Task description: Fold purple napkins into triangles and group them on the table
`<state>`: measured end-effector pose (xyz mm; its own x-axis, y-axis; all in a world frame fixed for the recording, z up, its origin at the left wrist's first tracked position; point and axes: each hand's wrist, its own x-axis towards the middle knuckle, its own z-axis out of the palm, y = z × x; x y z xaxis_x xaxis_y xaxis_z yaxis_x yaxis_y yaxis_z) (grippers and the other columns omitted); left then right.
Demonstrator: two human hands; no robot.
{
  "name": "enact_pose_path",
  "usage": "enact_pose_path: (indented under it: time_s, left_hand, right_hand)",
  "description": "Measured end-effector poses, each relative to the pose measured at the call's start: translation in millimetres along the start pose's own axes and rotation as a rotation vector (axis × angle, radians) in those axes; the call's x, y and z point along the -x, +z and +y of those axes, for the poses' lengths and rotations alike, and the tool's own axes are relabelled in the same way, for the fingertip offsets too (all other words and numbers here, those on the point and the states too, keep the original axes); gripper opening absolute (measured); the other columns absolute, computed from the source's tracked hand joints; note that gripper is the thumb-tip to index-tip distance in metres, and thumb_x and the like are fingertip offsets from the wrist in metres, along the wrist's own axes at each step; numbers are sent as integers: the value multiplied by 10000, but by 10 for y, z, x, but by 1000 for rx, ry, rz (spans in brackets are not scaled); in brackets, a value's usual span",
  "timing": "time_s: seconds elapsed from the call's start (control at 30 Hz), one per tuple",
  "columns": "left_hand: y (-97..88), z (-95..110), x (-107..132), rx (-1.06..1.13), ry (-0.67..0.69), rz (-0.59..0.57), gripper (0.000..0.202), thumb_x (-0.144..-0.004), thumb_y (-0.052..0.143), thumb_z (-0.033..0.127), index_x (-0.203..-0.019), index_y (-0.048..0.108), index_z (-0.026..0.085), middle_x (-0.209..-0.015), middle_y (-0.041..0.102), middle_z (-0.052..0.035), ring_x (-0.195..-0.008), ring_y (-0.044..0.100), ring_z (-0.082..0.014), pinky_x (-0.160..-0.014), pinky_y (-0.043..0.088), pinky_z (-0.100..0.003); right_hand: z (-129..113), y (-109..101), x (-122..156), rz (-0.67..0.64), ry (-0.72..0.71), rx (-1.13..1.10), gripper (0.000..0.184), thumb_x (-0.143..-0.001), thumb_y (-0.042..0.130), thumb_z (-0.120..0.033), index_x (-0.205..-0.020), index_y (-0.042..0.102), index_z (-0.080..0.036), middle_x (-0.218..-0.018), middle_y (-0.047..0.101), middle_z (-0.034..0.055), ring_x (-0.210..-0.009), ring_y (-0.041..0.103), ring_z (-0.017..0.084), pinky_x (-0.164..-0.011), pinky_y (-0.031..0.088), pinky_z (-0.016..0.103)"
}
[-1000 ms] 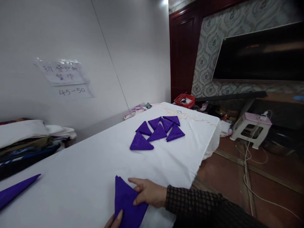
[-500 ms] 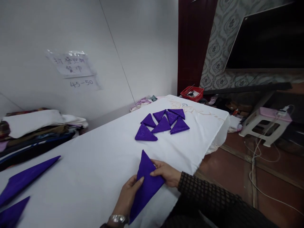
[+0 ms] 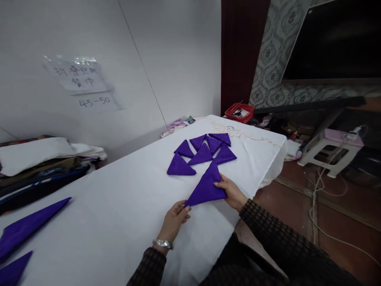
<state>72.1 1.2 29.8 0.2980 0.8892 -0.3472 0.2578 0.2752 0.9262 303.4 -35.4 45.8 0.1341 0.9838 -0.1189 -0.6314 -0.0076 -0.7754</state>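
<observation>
Between my hands is a purple cloth napkin [image 3: 207,186] folded into a triangle. My left hand [image 3: 175,219] pinches its pointed left corner, thumb on top. At the right edge, my right hand [image 3: 232,191] grips it with the thumb on the upper face and the other fingers underneath. The held napkin's top corner reaches close to a group of several folded purple triangles, among them a near-left one [image 3: 181,166] and a middle one [image 3: 202,155]. Two more purple cloths, a long one [image 3: 32,226] and a partly cut-off one [image 3: 14,272], lie at the far left.
A white cloth covers the table [image 3: 119,222]. A pile of folded fabrics [image 3: 44,171] is at the left by the wall. Beyond the far end are a red basket [image 3: 239,113] and, to the right, a stool [image 3: 335,147] with a power strip and trailing cables.
Both hands have moved forward and right with the napkin, toward the group of triangles. The napkin has turned, and my left hand has shifted to its pointed corner.
</observation>
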Motion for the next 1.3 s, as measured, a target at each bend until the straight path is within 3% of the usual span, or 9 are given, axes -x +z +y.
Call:
enact_pose_path:
  time_s: [0.23,0.37,0.5,0.8,0.93,1.13,1.3]
  left_hand:
    - [38,-357,11,-251,272,121,334,-728,575,437,-941,639,188,-817,693,-36,-756,649,-190,-742,517,-346]
    - [65,-425,67,-380,370,151,288,-787,522,419,-939,643,207,-871,703,-36,-799,654,-192,-774,518,-351]
    - [65,-422,73,-421,402,144,271,-804,502,404,-933,639,208,-876,702,-34,-801,655,-187,-759,524,-339]
    - [45,-441,78,-433,419,127,266,-824,483,391,-943,632,206,-882,697,-29,-803,654,-175,-758,524,-325]
    - [41,-439,85,-428,422,124,258,-824,489,383,-944,633,205,-881,698,-30,-802,654,-177,-757,526,-329]
    - [36,-477,68,-421,425,107,260,-832,483,387,-950,628,207,-894,694,-32,-815,651,-177,-768,523,-331]
    - [29,-482,77,-416,428,109,262,-830,484,393,-944,628,207,-887,693,-33,-807,649,-178,-760,523,-331]
  right_hand:
    - [-1,-270,-387,339,-251,-126,471,-668,599,-82,-1100,550,-264,-941,697,-35,-813,651,154,-757,542,311]
    - [105,-355,-630,495,-219,-263,429,-699,507,-3,-1043,549,-257,-874,698,-48,-759,657,126,-777,549,307]
    - [143,-355,-752,561,-182,-375,432,-737,460,38,-1040,537,-260,-842,694,-61,-728,658,99,-770,551,270]
    - [293,-250,-748,580,-13,-373,312,-835,437,-11,-1052,523,-219,-818,683,-20,-681,651,104,-703,568,264]
    - [221,-264,-710,512,101,-313,207,-866,439,-58,-992,541,-188,-786,677,9,-675,648,119,-688,568,278]
    - [136,-259,-653,395,283,-168,110,-877,440,-98,-891,533,-156,-705,661,40,-620,640,160,-687,564,393]
    - [138,-254,-630,324,343,-73,98,-898,432,-143,-904,530,-154,-707,662,38,-607,647,151,-663,565,374]
